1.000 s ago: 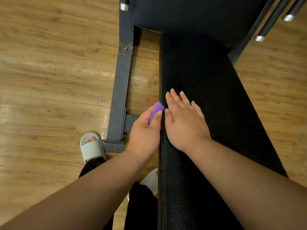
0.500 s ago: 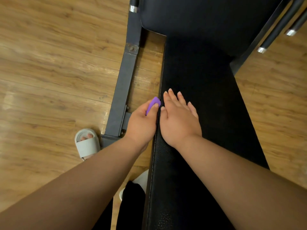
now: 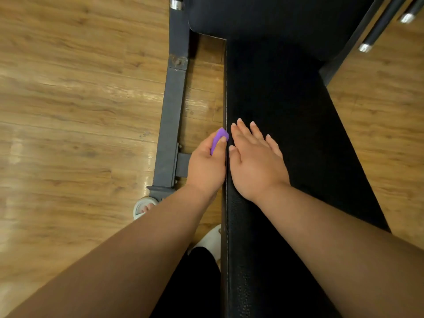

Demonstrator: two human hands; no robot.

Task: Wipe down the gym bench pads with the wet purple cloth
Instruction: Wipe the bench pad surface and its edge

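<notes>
The left hand [image 3: 206, 167] is gripping the purple cloth [image 3: 219, 138], thumb and curled fingers pinching it so that only a folded end is sticking out at the far side of the fist, and it is pressing that cloth against the left side edge of the long black bench pad [image 3: 286, 99]. The right hand [image 3: 255, 166] is lying released on top of the pad, palm down and fingers straight, just beside the stitched left edge. A second dark pad [image 3: 263, 17] is sitting at the far end. A grey steel frame rail [image 3: 172, 115] is running along the wood floor [image 3: 68, 111] left of the bench, and two chrome-tipped bars [image 3: 376, 26] are crossing the far right corner. Compared with half a second ago, both hands are staying at much the same spot beside the rail's cross-piece, while the pale sandal [image 3: 140, 206] on the left is now mostly hiding behind the left forearm.
</notes>
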